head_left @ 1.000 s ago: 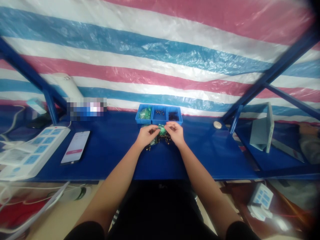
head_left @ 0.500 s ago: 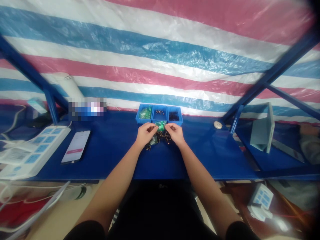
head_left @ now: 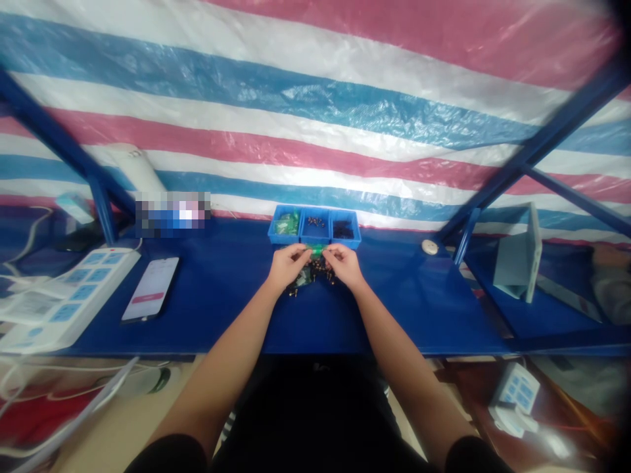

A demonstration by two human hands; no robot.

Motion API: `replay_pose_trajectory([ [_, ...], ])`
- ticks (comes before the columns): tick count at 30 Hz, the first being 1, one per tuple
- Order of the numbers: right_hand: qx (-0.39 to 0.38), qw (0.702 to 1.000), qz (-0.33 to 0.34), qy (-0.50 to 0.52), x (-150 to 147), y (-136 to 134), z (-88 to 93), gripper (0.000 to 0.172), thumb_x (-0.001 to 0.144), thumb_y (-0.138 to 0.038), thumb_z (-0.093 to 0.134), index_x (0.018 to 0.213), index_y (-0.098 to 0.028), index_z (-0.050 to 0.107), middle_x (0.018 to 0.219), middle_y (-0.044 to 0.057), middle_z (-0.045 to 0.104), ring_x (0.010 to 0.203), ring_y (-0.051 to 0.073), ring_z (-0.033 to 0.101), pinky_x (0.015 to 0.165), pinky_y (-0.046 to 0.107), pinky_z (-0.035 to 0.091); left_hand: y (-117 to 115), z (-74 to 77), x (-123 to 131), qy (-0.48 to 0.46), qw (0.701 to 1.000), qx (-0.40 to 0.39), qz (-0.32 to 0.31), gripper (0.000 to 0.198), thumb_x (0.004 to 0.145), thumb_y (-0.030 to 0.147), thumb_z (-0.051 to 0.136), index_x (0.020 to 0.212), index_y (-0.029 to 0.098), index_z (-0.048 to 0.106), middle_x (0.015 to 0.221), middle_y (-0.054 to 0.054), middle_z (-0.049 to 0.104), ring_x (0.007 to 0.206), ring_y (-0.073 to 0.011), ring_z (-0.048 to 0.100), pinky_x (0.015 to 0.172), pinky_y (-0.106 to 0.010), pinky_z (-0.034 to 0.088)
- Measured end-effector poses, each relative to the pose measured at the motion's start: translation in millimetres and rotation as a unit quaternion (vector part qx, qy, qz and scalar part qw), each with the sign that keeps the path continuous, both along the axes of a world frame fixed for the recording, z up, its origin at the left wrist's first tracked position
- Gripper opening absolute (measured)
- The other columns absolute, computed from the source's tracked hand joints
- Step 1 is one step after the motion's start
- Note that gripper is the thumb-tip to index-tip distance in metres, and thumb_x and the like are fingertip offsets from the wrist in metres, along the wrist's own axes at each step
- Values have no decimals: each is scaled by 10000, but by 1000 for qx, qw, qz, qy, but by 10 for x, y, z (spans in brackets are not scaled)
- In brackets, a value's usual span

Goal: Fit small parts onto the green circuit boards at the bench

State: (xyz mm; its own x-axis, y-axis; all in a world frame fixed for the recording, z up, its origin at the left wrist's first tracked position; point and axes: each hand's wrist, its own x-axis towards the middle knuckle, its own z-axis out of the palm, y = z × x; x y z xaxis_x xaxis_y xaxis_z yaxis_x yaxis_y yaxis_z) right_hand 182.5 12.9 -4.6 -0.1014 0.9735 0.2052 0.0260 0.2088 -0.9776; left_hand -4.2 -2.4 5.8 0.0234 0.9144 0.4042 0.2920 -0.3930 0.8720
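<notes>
Between my two hands is a small green plastic bag [head_left: 316,251]. The fingers of my left hand [head_left: 287,265] pinch its left edge, and those of my right hand [head_left: 344,264] pinch its right edge. Below it on the table lies a pile of small dark and brass-coloured parts [head_left: 323,270], partly hidden by my hands. Another clear-and-green bag [head_left: 303,277] rests at the pile's left side. Just beyond my hands stands a blue three-part bin [head_left: 300,240], with green bags on the left, a few small brassy parts in the middle and black pieces on the right.
On the blue table [head_left: 211,289], a phone [head_left: 150,289] and a white power strip [head_left: 73,299] lie to the left. A round cream-coloured object [head_left: 429,247] sits to the right, near a blue frame post [head_left: 466,236]. Striped plastic sheeting [head_left: 305,131] hangs behind.
The green bag now looks flatter and narrower between my fingers, as if folded or tilted. Both hands have stayed almost in place.
</notes>
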Motion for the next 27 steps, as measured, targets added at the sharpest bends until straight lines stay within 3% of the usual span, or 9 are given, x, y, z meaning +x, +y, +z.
replay_pose_trajectory([
  [3,4,999,21,30,12,2,15,295,744,-487,715,845,-213,674,714,19,708,637,172,657,640,309,533,-20,32,-16,-13,1000,3,-23,290,909,423,580,985,180,721,823,-47,746,718,-181,702,701,-293,561],
  [6,9,999,21,27,29,-5,40,278,777,-469,685,895,-219,717,757,24,720,679,176,660,668,315,531,-22,45,-30,6,1000,7,3,340,959,424,491,998,191,735,811,-37,744,709,-171,687,686,-284,550],
  [11,31,998,-16,47,6,-6,40,260,717,-424,756,845,-205,694,814,22,710,724,161,648,718,303,525,7,-1,-5,19,999,43,19,265,856,422,651,951,187,726,882,-43,746,702,-161,675,674,-274,546],
  [13,32,997,-29,65,-14,4,24,296,675,-403,793,839,-207,643,774,3,692,686,148,632,698,293,519,9,-10,6,23,998,46,26,280,840,411,673,1015,195,694,863,-32,747,653,-141,660,660,-264,540],
  [16,18,996,-40,78,-24,29,-5,394,674,-395,796,979,-219,618,730,-23,676,629,131,605,666,282,509,4,-11,10,21,999,27,39,373,820,403,704,1133,211,640,820,-10,749,625,-131,651,667,-263,540],
  [18,18,997,-35,73,-17,45,-28,412,694,-394,782,1036,-213,639,756,-12,684,654,135,612,691,288,513,6,-20,11,18,999,19,37,350,817,414,707,1095,206,664,829,-21,753,656,-146,668,684,-275,547],
  [21,22,998,-36,41,3,62,-62,309,730,-420,745,932,-192,699,807,23,701,694,152,625,714,305,518,18,-40,16,13,999,32,37,283,814,434,703,951,187,714,842,-44,751,677,-166,677,665,-284,547],
  [27,60,997,-56,1,13,51,-57,279,745,-454,729,873,-206,733,845,35,720,662,158,612,672,314,511,32,-18,-10,50,994,87,42,232,833,422,682,867,197,729,791,-24,700,633,-135,612,628,-263,511],
])
